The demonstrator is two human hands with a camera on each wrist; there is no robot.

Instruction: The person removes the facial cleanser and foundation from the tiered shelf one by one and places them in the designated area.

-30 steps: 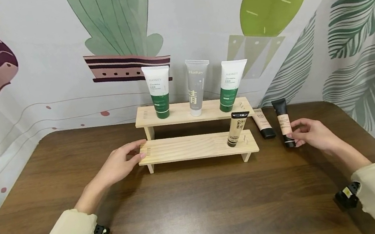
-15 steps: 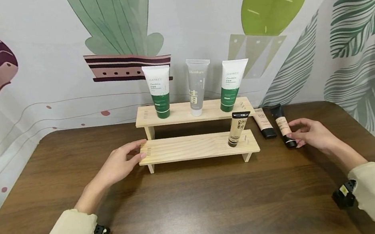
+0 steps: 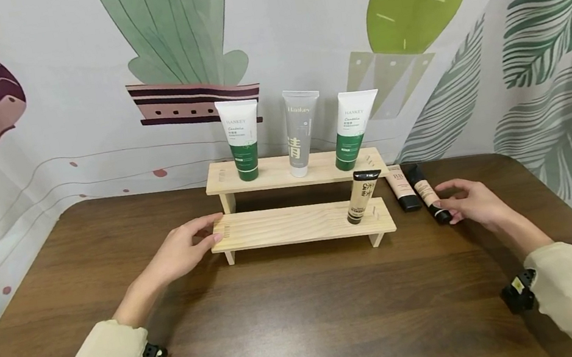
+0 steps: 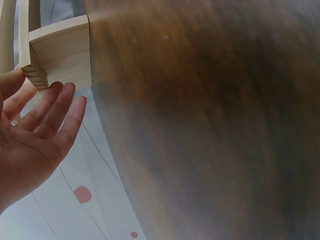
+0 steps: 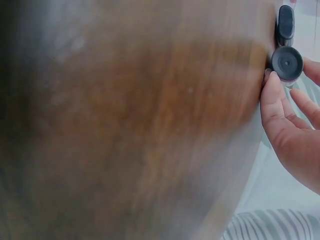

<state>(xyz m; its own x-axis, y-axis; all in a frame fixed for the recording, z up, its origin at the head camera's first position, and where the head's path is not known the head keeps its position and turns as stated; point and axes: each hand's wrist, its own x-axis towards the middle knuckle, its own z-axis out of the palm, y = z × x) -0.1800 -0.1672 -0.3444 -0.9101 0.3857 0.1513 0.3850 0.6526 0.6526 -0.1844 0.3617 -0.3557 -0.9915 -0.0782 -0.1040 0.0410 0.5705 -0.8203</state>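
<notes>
My left hand (image 3: pixel 179 255) holds the left end of the lower board of a two-step wooden display stand (image 3: pixel 276 227), thumb and forefinger at the board's end. In the left wrist view its other fingers (image 4: pixel 62 112) extend loosely beside the stand's leg. At the right, my right hand (image 3: pixel 477 203) grips the capped end of a black-and-pink cosmetic tube (image 3: pixel 427 191) lying on the table. The right wrist view shows the thumb (image 5: pixel 272 97) against its round black cap (image 5: pixel 287 63). Close along its left lies a pink BB cream tube (image 3: pixel 400 185), partly behind the stand.
On the upper board stand a white-and-green tube (image 3: pixel 243 141), a grey tube (image 3: pixel 303 132) and another white-and-green tube (image 3: pixel 355 130). A gold tube with a black end (image 3: pixel 362 198) stands on the lower board's right. A patterned cloth (image 3: pixel 297 29) hangs behind the brown table (image 3: pixel 307 323).
The black-and-pink tube has been lowered from a raised tilt to lying flat, and has shifted left toward the BB cream tube with my right hand. My left hand has stayed in place.
</notes>
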